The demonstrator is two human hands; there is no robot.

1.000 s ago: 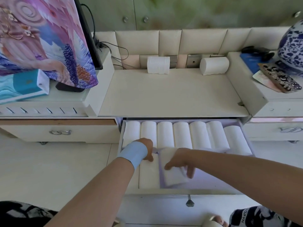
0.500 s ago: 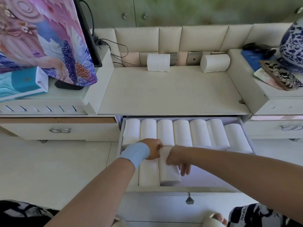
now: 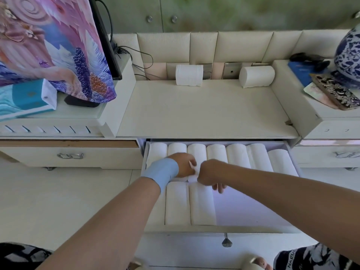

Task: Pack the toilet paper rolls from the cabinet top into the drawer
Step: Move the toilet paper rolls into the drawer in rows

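The drawer point(image 3: 253, 228) stands pulled out below the cabinet top point(image 3: 204, 110). Along its back wall lies a row of seven toilet paper rolls point(image 3: 236, 155), side by side and touching; the near ends of the left three are covered by the hands. In front of them, at the left of the drawer, two more rolls lie lengthwise and touching: the front left roll point(image 3: 177, 203) and the front second roll point(image 3: 202, 205). The floor of the drawer to their right is bare.

The left hand point(image 3: 183, 166), with a pale blue wristband point(image 3: 161, 174) on the wrist, and the right hand point(image 3: 209, 173) meet over the far end of the front second roll. Both are curled knuckles-up. A sliver of white paper shows between them, and the left thumb and fingers appear pinched on it; the rest of the grip is hidden under the hand. The right fingertips point(image 3: 220, 189) point down beside the roll; whether they press or merely touch cannot be told.

On the cabinet top two rolls remain at the back, well apart: one point(image 3: 189, 75) seen side-on, the other point(image 3: 257, 76) showing its end. At the left a patterned cloth point(image 3: 48, 41) covers most of a screen, with a teal box point(image 3: 25, 98) partly cut off by the frame edge. At the right a blue and white vase point(image 3: 348, 55) is also cut off.
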